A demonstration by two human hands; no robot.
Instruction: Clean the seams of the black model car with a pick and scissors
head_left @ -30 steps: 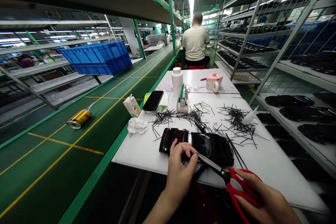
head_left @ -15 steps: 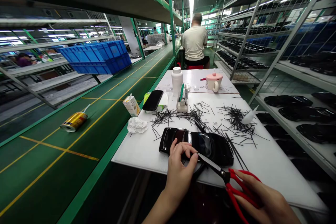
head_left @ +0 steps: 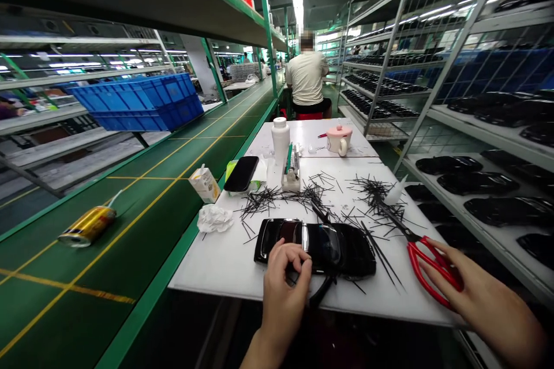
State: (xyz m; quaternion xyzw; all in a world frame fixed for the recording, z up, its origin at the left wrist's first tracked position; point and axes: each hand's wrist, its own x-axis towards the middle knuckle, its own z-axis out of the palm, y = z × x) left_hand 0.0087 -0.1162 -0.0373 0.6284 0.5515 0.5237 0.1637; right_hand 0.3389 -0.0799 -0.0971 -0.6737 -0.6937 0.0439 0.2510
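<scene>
A glossy black model car point(head_left: 352, 248) lies on the white table in front of me. My left hand point(head_left: 285, 277) is at its near side, thumb and fingertips pinched together; anything between them is too small to make out. My right hand point(head_left: 480, 288) has its fingers in the red handles of a pair of scissors point(head_left: 414, 237). The blades point away to the left over a heap of thin black strips point(head_left: 376, 190). More black strips point(head_left: 259, 200) lie behind the car, and a thicker black piece point(head_left: 322, 291) shows beside its near edge.
Behind the strips stand a white bottle point(head_left: 281, 138), a lidded cup point(head_left: 339, 141) and a phone point(head_left: 241, 173). Crumpled tissue point(head_left: 215, 218) and a drink carton point(head_left: 204, 184) are at the left. A can point(head_left: 88, 226) lies on the green conveyor point(head_left: 142, 230). Racks point(head_left: 437, 184) hold black car bodies. A person point(head_left: 307, 78) sits ahead.
My right hand has carried the scissors away from my left fingertips, to the right and over the strips. My left hand stays pinched by the car. The whole view has shifted slightly.
</scene>
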